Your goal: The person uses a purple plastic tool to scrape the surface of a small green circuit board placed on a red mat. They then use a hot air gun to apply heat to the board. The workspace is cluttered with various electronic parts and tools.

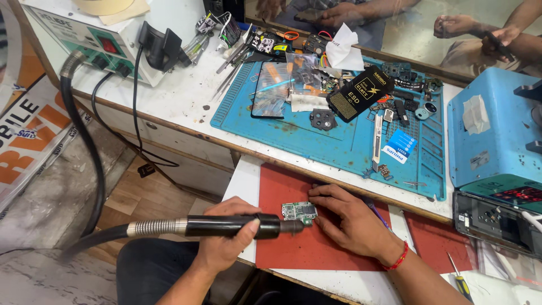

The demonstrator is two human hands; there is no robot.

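Two hands share this job. My left hand (226,240) is wrapped tight around the black hot-air handpiece with its ribbed metal hose (226,226), nozzle just beside the small green circuit board (299,212). My right hand (350,217) lies flat, fingers spread and holding nothing, fingertips pressing the board's edge against the red rubber mat (293,248) at the near edge of the white bench (248,181). I judge it best to hold the nozzle steady and keep those fingertips clear of the heat.
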